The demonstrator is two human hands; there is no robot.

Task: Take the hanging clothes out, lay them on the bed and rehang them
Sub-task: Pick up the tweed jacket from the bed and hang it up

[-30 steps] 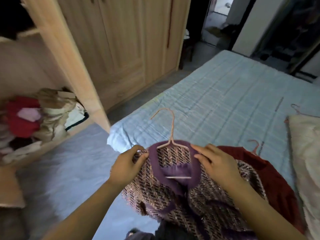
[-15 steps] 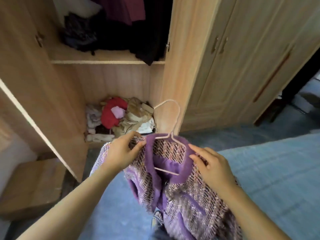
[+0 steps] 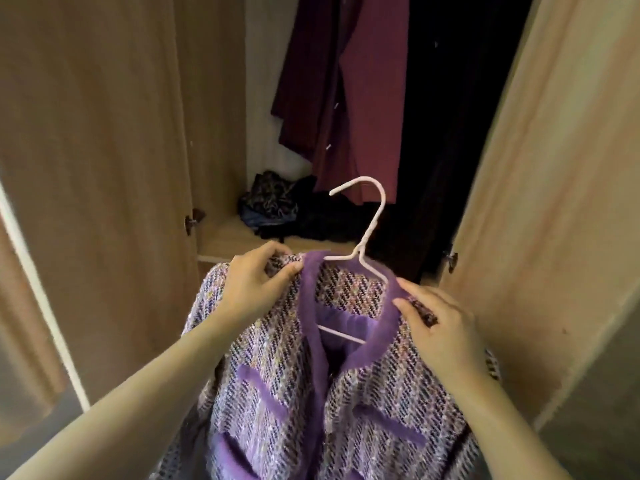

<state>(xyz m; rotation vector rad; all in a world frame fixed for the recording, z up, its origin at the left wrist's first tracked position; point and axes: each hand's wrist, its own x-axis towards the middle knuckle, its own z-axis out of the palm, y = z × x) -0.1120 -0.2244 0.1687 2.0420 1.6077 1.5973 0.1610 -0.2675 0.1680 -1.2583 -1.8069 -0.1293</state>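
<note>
A purple tweed jacket (image 3: 277, 386) with plain purple trim hangs on a pale wire hanger (image 3: 367, 233), held up in front of the open wardrobe. My left hand (image 3: 256, 285) pinches the jacket's left shoulder beside the collar. The right shoulder is gripped by my right hand (image 3: 440, 330). The hanger's hook points up and left, level with the wardrobe shelf (image 3: 235, 237). A maroon garment (image 3: 349, 98) hangs inside, with black clothes (image 3: 446, 133) to its right.
Two wardrobe doors stand open, the left door (image 3: 104, 168) and the right door (image 3: 554, 168), each with a small knob on its inner edge. A crumpled dark pile of clothes (image 3: 273, 202) lies on the shelf behind the hanger.
I have turned from the bed to the wardrobe, lifting the jacket on its hanger from the bed up to the hanging compartment. Both hands kept their hold on the shoulders.
</note>
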